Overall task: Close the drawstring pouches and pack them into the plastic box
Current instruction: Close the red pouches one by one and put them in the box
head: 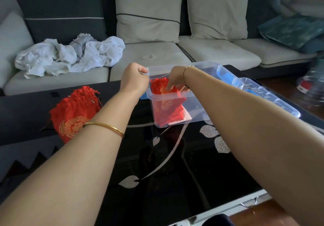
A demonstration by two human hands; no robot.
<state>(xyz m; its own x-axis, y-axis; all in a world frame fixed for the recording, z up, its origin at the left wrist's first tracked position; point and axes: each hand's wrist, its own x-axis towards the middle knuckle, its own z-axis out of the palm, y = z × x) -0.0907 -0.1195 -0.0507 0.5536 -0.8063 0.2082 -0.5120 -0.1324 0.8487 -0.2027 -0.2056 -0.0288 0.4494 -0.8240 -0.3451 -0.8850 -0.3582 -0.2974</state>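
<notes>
Loose red pouches (73, 113) lie heaped on the black bench (175, 164), at nine o'clock from the plastic box (163, 66). The left grip (135, 78) is curled on the box's left rim. Inside the box, the right grip (175, 78) presses outstretched fingers (169, 87) onto a red pouch (160, 90). The lid (273, 96) lies at three o'clock.

pouch (162, 89) in box (201, 110), pile (73, 115) left
</notes>
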